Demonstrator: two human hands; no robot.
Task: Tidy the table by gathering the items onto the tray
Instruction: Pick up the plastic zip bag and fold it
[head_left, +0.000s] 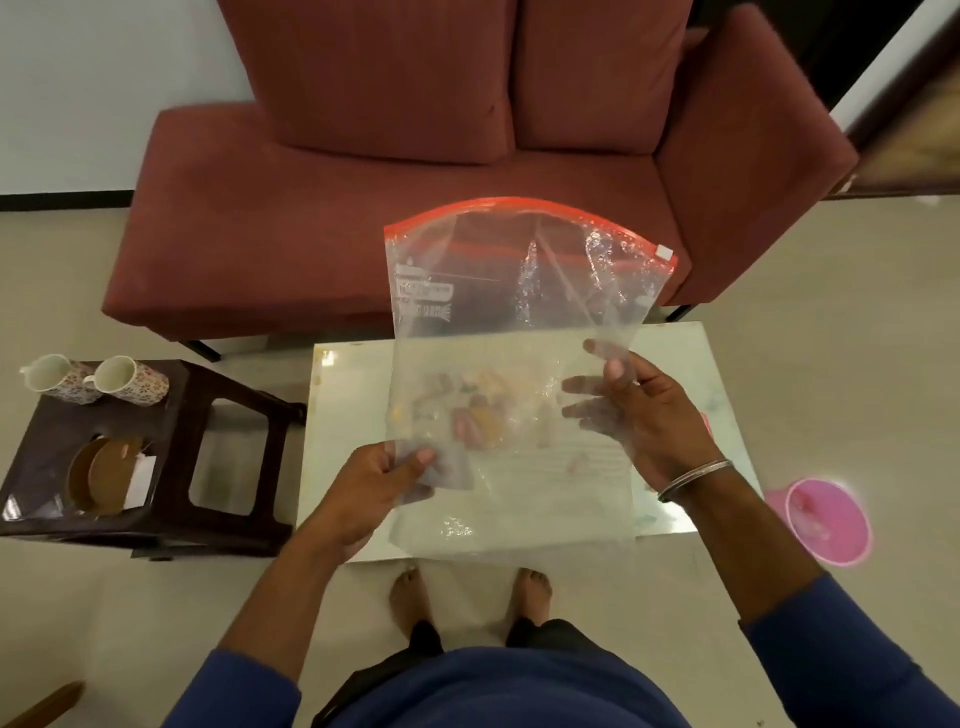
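Clear zip bag (519, 322) held upright over counter (670, 358), pinched by left hand (374, 488) and right hand (649, 415).

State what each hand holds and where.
Both grip the clear zip bag: left hand pinches its lower left corner, right hand its right edge.

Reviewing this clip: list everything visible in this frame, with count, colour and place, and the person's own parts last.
zip bag: one, clear with red seal, held up over the table
small items: several, mixed colours, blurred behind the bag
table: one, pale glossy top, centre
stool: one, dark brown, left
mugs: two, white patterned, on the stool
plates: two, brown, on the stool
sofa: one, dark red, behind the table
bowl: one, pink, on the floor at right
left hand: pinches the bag's lower left
right hand: holds the bag's right side, bangle on wrist
feet: two, bare
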